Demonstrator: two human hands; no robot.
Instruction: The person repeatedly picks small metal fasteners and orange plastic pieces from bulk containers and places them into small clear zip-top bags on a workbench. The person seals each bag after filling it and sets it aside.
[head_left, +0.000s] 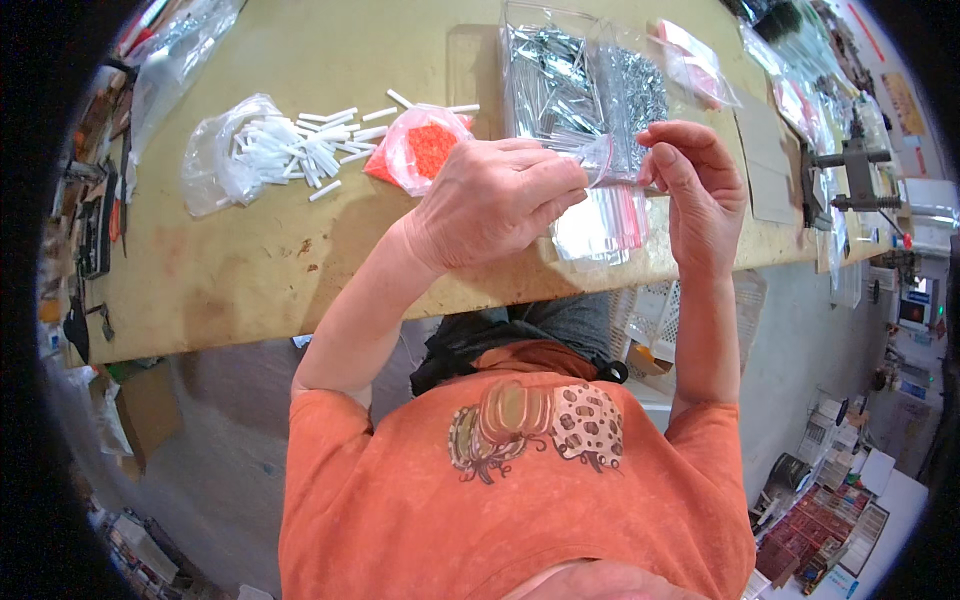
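Note:
My left hand (506, 199) pinches a small clear zip bag (598, 159) between its thumb and fingers, just above the table. To its right, my right hand (701, 176) is raised with thumb and fingers apart; I see nothing held in it. Beneath the hands lies a stack of clear zip bags (596, 229) with pink-red closing strips. Behind them stands a clear plastic box (510, 75) holding many thin metal pins in one section and small metal pieces in the other. Left of my left hand, a plastic bag of small orange pieces (429, 146) lies open.
White tubes (289, 150) spill from a clear bag (210, 169) on the table (247, 277). Another pink-and-white packet (694, 64) lies behind my right hand. A metal clamp-like fixture (851, 176) stands at the right edge. White plastic baskets (652, 311) are below the table.

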